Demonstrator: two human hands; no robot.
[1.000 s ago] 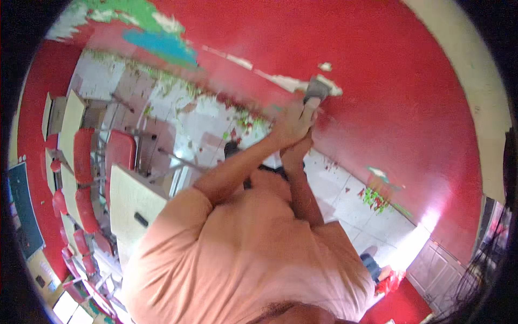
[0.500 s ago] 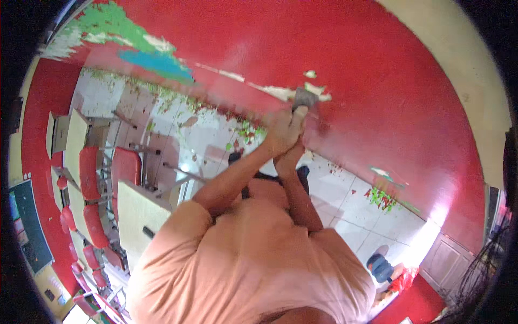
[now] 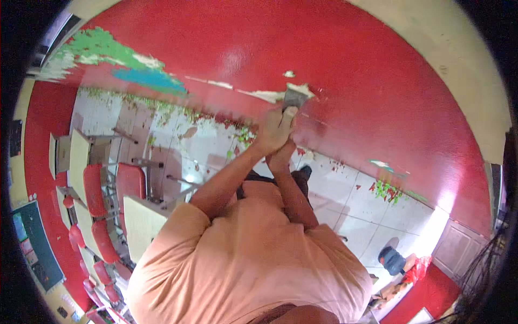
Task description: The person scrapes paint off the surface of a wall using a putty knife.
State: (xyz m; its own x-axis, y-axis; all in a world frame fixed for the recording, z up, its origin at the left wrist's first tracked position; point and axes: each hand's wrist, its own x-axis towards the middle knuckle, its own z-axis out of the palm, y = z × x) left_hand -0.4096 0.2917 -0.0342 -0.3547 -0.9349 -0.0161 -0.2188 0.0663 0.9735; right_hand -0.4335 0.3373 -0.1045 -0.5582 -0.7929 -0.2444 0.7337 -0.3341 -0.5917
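Note:
A metal scraper has its blade pressed against the red wall, at a patch where the paint has flaked to white. My left hand is closed around the scraper's handle. Just below it, my right hand is clasped against the left hand and the handle. Both arms stretch out from my peach shirt. Most of the handle is hidden inside the hands.
Green and blue patches of old paint show on the wall at upper left. Paint flakes litter the tiled floor. Red chairs and cream desks stand at left. A blue object lies at lower right.
The clasped hands and the scraper have shifted a little to the left and down in the picture. Both hands keep their grip.

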